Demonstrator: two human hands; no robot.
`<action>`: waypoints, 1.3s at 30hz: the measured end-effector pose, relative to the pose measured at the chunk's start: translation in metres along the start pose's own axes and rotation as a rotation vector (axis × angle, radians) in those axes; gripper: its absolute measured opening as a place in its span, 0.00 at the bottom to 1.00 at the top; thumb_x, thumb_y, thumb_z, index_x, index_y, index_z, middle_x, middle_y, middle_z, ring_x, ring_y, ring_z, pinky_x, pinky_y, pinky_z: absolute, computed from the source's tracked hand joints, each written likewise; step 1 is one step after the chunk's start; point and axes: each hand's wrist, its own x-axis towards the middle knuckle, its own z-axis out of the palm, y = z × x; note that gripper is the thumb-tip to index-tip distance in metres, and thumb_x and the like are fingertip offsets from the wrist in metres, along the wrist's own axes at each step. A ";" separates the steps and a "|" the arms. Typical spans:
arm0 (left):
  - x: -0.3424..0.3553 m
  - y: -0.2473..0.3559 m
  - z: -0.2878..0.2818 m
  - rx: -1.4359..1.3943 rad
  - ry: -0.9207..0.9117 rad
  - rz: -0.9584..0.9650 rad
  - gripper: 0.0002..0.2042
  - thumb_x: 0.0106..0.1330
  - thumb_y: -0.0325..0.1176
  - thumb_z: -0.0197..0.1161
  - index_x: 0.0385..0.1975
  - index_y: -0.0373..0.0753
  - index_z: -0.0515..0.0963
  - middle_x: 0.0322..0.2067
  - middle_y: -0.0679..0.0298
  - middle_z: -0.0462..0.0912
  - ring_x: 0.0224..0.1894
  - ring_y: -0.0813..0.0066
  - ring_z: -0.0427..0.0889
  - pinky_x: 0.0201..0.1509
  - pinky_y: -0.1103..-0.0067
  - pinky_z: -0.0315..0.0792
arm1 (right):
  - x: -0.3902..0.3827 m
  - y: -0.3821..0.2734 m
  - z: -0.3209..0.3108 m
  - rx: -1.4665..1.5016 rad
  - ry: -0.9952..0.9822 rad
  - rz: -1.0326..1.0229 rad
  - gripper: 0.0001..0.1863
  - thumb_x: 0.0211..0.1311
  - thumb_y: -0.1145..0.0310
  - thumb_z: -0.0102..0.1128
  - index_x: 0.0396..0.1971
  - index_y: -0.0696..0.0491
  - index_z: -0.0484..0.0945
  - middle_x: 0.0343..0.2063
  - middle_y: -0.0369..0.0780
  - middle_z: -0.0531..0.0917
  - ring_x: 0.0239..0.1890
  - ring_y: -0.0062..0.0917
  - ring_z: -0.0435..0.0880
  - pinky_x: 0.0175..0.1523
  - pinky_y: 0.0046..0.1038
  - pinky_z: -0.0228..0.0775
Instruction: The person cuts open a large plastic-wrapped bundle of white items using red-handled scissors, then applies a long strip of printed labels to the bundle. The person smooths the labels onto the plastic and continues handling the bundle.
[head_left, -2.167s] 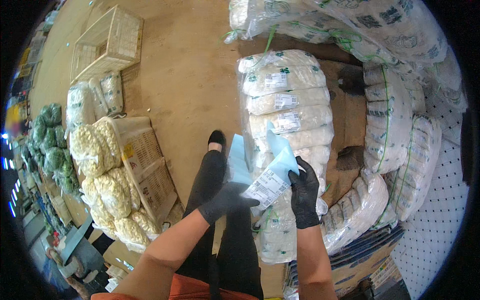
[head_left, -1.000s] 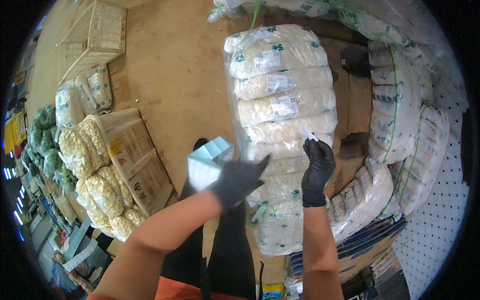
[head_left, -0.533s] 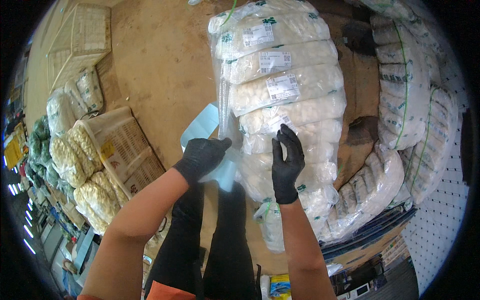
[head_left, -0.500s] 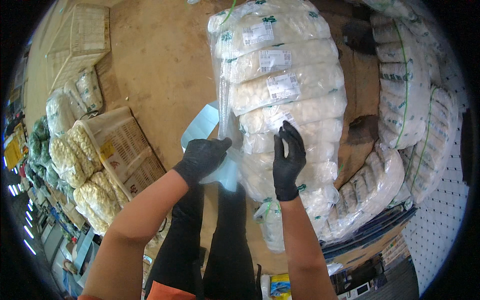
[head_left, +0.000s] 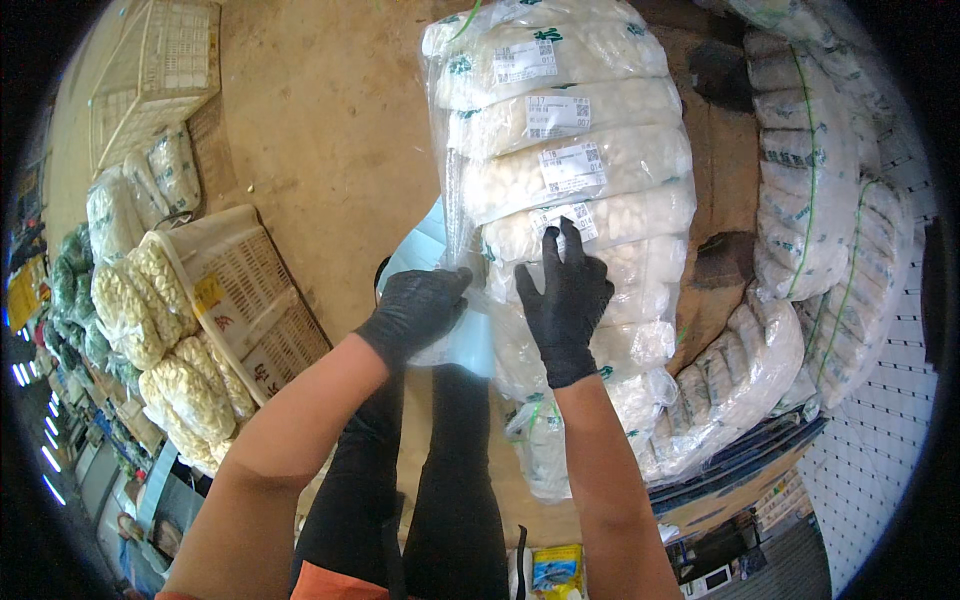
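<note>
A long clear plastic sack (head_left: 565,350) of packed pale bags, several with white labels (head_left: 573,168), lies in front of me. My right hand (head_left: 566,310), black-gloved, has its fingers spread, the tips pressing on a label (head_left: 583,220) on one of those bags. My left hand (head_left: 415,310), also gloved, is closed on the sack's loose plastic edge and a pale blue backing sheet (head_left: 470,340); how its fingers divide between the two is partly hidden.
Similar bound sacks (head_left: 800,180) lie to the right on brown board. At left are a cream crate (head_left: 150,60), an overturned crate (head_left: 255,300), bags of yellowish produce (head_left: 135,320) and green bundles (head_left: 72,270). My legs are below.
My right hand has moved from holding a peeled label onto the sack, now pressing it flat with spread fingers. My left hand shifted from the blue sheet alone to the sack's edge with the sheet.
</note>
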 end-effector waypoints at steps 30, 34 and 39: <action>-0.043 0.052 -0.028 -0.656 0.217 -0.203 0.18 0.54 0.32 0.58 0.47 0.42 0.69 0.23 0.60 0.77 0.22 0.73 0.76 0.28 0.79 0.70 | -0.105 0.060 -0.050 1.298 -0.396 0.538 0.14 0.59 0.63 0.44 0.34 0.58 0.73 0.26 0.37 0.77 0.28 0.18 0.74 0.33 0.21 0.66; -0.058 0.072 -0.028 -0.825 0.165 -0.238 0.22 0.51 0.34 0.62 0.48 0.42 0.68 0.28 0.59 0.77 0.27 0.77 0.76 0.32 0.79 0.71 | -0.137 -0.013 -0.047 1.166 -0.501 0.451 0.11 0.56 0.71 0.50 0.38 0.59 0.72 0.29 0.36 0.77 0.28 0.18 0.74 0.33 0.20 0.66; -0.070 0.058 0.002 -1.045 -0.032 -0.134 0.24 0.49 0.37 0.65 0.46 0.37 0.69 0.33 0.57 0.77 0.35 0.72 0.76 0.40 0.77 0.70 | -0.101 -0.007 -0.057 1.505 -0.105 0.596 0.13 0.53 0.78 0.52 0.40 0.60 0.71 0.35 0.37 0.76 0.38 0.19 0.72 0.44 0.20 0.63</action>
